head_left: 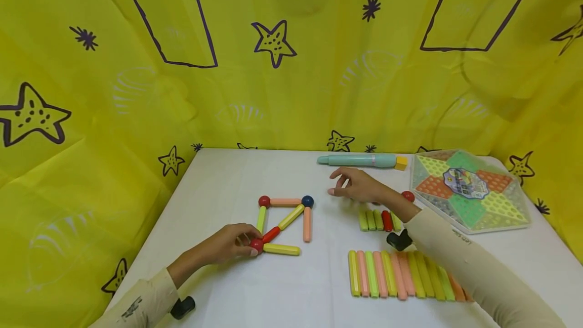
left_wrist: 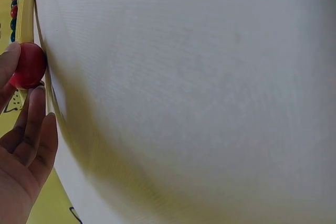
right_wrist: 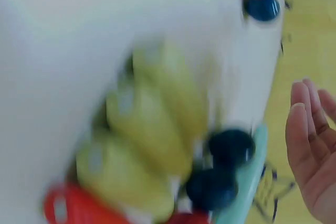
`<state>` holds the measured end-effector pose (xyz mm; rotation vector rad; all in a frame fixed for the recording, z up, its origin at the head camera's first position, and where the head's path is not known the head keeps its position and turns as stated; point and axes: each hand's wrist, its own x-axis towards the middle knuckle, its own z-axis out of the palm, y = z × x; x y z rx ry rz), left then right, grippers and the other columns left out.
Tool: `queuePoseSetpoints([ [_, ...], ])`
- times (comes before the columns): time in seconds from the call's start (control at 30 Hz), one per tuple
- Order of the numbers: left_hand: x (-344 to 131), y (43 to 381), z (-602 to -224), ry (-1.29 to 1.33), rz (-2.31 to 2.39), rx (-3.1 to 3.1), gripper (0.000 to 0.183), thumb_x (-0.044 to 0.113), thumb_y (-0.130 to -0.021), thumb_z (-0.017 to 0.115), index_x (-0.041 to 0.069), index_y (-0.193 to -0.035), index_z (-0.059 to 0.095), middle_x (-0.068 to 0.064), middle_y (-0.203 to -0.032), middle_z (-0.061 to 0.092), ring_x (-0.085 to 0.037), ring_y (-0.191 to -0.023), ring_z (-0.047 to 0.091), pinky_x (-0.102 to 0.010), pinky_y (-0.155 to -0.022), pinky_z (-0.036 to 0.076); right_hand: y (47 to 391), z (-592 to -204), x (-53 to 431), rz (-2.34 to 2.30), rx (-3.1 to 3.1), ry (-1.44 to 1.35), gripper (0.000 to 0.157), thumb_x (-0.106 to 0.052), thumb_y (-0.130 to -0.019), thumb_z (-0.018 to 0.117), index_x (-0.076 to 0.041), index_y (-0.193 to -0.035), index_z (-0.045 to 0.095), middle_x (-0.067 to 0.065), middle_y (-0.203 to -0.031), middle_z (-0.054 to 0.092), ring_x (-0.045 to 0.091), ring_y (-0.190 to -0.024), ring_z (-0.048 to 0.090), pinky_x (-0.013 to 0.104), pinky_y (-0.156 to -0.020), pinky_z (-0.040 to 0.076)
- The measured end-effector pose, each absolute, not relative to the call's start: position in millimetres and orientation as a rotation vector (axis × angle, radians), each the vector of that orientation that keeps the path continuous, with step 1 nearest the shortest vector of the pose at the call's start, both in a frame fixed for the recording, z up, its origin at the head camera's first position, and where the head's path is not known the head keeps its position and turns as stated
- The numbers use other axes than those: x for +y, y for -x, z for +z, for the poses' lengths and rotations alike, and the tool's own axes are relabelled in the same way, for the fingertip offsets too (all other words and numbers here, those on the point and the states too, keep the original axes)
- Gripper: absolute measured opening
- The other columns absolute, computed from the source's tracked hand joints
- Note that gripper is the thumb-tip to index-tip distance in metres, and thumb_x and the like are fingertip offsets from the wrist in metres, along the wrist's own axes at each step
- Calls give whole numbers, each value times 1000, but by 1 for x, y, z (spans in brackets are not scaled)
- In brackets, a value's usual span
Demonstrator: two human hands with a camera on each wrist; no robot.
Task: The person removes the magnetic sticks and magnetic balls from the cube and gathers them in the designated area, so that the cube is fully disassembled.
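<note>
At the near left corner of a flat shape of rods and balls, my left hand (head_left: 227, 244) pinches a red ball (head_left: 257, 245) between thumb and fingers; the left wrist view shows the same red ball (left_wrist: 30, 65) against a yellow rod (left_wrist: 24, 17). A short red rod (head_left: 271, 235) and a yellow rod (head_left: 291, 217) run diagonally from it to a blue ball (head_left: 307, 201). Another red ball (head_left: 264, 201) marks the far left corner. My right hand (head_left: 357, 186) is right of the blue ball, fingers loosely bent, holding nothing.
Short yellow and red rods (head_left: 374, 220) lie below the right hand. A row of long coloured rods (head_left: 381, 274) lies nearer. Behind are a teal pen-shaped tool (head_left: 360, 160) and a clear lidded box (head_left: 492, 216). Dark balls (right_wrist: 231, 147) appear in the right wrist view.
</note>
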<state>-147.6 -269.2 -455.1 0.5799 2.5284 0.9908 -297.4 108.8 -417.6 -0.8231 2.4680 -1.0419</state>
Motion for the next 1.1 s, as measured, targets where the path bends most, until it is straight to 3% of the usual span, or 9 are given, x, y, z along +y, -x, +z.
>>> queuePoseSetpoints([
  [0.3,-270,147,-455,-583,995,2530,31,26,-92,75,15,-119,67,6,-105,66,-11,-94,60,-24,-81,51,274,-431,57,-897,2420,742,75,-38,-90,75,1,-144,43,6,-95,70,15,-73,64,30,-70,51],
  [0.5,-270,146,-455,-594,997,2531,31,26,-92,74,14,-119,67,6,-106,66,-10,-95,60,-24,-81,51,266,-439,34,-756,2459,653,87,-41,-82,82,0,-145,39,3,-92,71,15,-78,62,29,-70,48],
  [0.73,-269,147,-455,-582,1007,2525,31,26,-91,75,14,-120,67,6,-105,66,-10,-95,60,-24,-81,51,265,-440,24,-730,2458,573,85,-26,-81,84,-3,-147,37,7,-85,64,17,-68,58,26,-62,44],
  [0.87,-269,147,-455,-576,1007,2521,32,25,-91,75,14,-120,67,6,-105,66,-11,-94,60,-24,-80,51,263,-440,27,-720,2446,563,83,-22,-83,77,-1,-150,32,10,-85,65,18,-67,58,27,-60,44],
  [1.0,-269,147,-455,-577,1003,2521,32,26,-91,75,14,-120,67,6,-106,66,-12,-95,60,-24,-81,51,260,-443,33,-719,2437,587,70,-23,-86,66,0,-145,37,11,-92,62,20,-74,57,28,-63,42],
  [1.1,-270,147,-455,-577,1001,2522,32,26,-92,74,15,-120,67,6,-106,65,-12,-96,60,-24,-82,51,259,-445,37,-737,2428,606,63,-22,-86,62,0,-142,41,8,-87,60,17,-68,55,27,-62,41],
])
